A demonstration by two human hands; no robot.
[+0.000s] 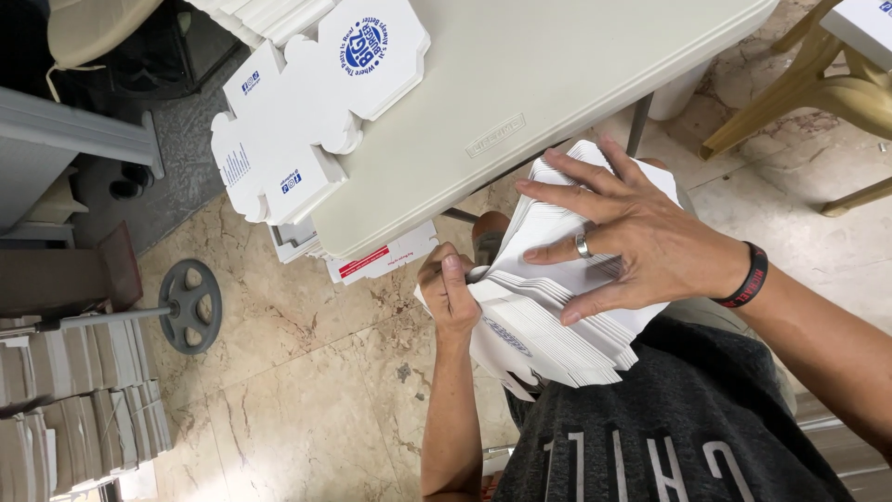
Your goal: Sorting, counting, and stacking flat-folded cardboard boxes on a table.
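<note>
**Stack of flat cartons held in both hands**

Head view: a thick stack of flat white cartons (pixel 557 307) sits in front of the person's chest, below the tabletop (pixel 520 93) edge. Right hand (pixel 641 237) lies flat on top, fingers (pixel 567 191) spread apart, pressing down; ring and black wristband visible. Left hand (pixel 449 293) grips the stack's near-left end, fingers curled shut around the edge. Carton edges fan out in layers; blue print shows on one. More flat printed cartons (pixel 316 102) overhang the tabletop's left side. Further piles (pixel 74 400) stand on the marble floor (pixel 307 372).
</note>
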